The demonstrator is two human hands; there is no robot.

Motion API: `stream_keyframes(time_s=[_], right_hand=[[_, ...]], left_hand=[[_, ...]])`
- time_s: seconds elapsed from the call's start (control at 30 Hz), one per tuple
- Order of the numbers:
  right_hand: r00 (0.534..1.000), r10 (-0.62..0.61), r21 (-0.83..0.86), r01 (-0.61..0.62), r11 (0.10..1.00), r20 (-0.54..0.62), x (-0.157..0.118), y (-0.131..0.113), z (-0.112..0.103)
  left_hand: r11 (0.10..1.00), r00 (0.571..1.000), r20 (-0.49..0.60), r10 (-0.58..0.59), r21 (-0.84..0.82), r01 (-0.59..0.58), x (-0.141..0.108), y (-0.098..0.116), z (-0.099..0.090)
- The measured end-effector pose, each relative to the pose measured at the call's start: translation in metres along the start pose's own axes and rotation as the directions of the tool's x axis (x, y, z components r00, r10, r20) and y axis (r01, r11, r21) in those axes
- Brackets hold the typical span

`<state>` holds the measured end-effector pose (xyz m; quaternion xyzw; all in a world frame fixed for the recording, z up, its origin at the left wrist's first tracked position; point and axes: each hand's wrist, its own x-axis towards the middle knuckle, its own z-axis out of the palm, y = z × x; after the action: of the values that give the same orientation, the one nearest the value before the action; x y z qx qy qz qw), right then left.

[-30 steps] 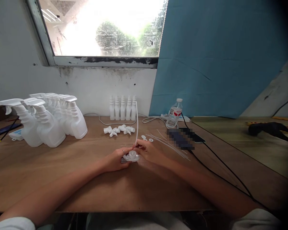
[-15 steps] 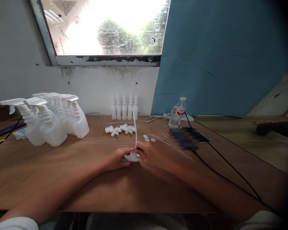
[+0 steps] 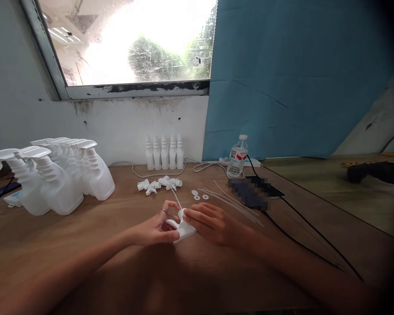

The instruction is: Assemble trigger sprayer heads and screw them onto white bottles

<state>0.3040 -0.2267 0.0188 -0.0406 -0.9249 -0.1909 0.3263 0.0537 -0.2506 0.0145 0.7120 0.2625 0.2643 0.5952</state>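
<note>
A white trigger spray head [image 3: 184, 229] is held between my hands above the front of the table. My left hand [image 3: 156, 226] grips its trigger side, thumb along the lower edge. The fingers of my right hand [image 3: 215, 222] close on its collar and far side. From the collar a thin white dip tube [image 3: 176, 197] slants up and to the left, away from me. Just beyond my hands lie several loose spray heads [image 3: 166, 181] and a few white ring washers [image 3: 197, 197]. Several thin white tubes [image 3: 233, 203] are spread to the right.
Assembled spray bottles [image 3: 61, 186] crowd the left side. Several slim white bottles [image 3: 164, 153] line the wall. A water bottle [image 3: 238, 157] stands behind a dark phone [image 3: 269, 187], and black cables [image 3: 310, 240] cross the right side.
The spray head has been turned so its white body shows, and its tube has gone from upright to slanting. My right hand has shifted right. The camera view has also moved.
</note>
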Motion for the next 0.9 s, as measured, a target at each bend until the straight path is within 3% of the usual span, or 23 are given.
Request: stream_keyframes(time_s=[0.03,0.07,0.1,0.13,0.17,0.2,0.3,0.37,0.47,0.6,0.7,0.8,0.9], right_hand=[[1.000,0.003,-0.001,-0.003,1.000,-0.031,-0.002,0.002,-0.005],[0.999,0.010,-0.007,-0.010,1.000,-0.054,-0.005,0.004,-0.011],[0.997,0.025,-0.019,-0.026,0.999,-0.071,-0.009,0.007,-0.017],[0.995,0.041,-0.037,-0.045,0.998,-0.095,-0.012,0.010,-0.023],[0.992,0.056,-0.060,-0.063,0.996,-0.117,-0.017,0.013,-0.028],[0.988,0.069,-0.087,-0.082,0.993,-0.140,-0.021,0.017,-0.032],[0.970,0.128,-0.158,-0.161,0.974,-0.205,-0.033,0.025,-0.039],[0.956,0.167,-0.178,-0.213,0.961,-0.242,-0.037,0.029,-0.041],[0.938,0.204,-0.178,-0.259,0.949,-0.280,-0.039,0.031,-0.043],[0.926,0.229,-0.171,-0.289,0.942,-0.301,-0.036,0.029,-0.046],[0.907,0.269,-0.138,-0.327,0.935,-0.325,-0.034,0.026,-0.050],[0.829,0.400,0.005,-0.432,0.902,-0.391,-0.034,0.024,-0.055],[0.707,0.567,0.253,-0.509,0.823,-0.422,-0.036,0.024,-0.058]], left_hand=[[0.998,0.999,0.043,-0.001,0.056,-0.002,0.006,0.002,-0.011],[0.991,1.000,-0.004,0.022,0.134,-0.022,0.015,0.004,-0.027],[0.970,0.987,-0.146,0.065,0.242,-0.028,0.025,0.006,-0.047],[0.916,0.918,-0.386,0.093,0.394,0.073,0.038,0.008,-0.071],[0.831,0.767,-0.624,0.147,0.499,0.247,0.050,0.009,-0.096],[0.798,0.662,-0.726,0.186,0.505,0.329,0.063,0.011,-0.123],[0.751,0.462,-0.864,0.201,0.439,0.493,0.095,0.011,-0.191],[0.727,0.379,-0.911,0.161,0.369,0.579,0.110,0.006,-0.220],[0.695,0.333,-0.939,0.088,0.297,0.654,0.127,-0.009,-0.238],[0.650,0.318,-0.946,0.058,0.278,0.707,0.141,-0.028,-0.240],[0.603,0.297,-0.951,0.081,0.284,0.746,0.138,-0.029,-0.239],[0.542,0.285,-0.946,0.151,0.321,0.777,0.119,-0.019,-0.236],[0.460,0.331,-0.905,0.269,0.422,0.781,0.087,-0.003,-0.226]])
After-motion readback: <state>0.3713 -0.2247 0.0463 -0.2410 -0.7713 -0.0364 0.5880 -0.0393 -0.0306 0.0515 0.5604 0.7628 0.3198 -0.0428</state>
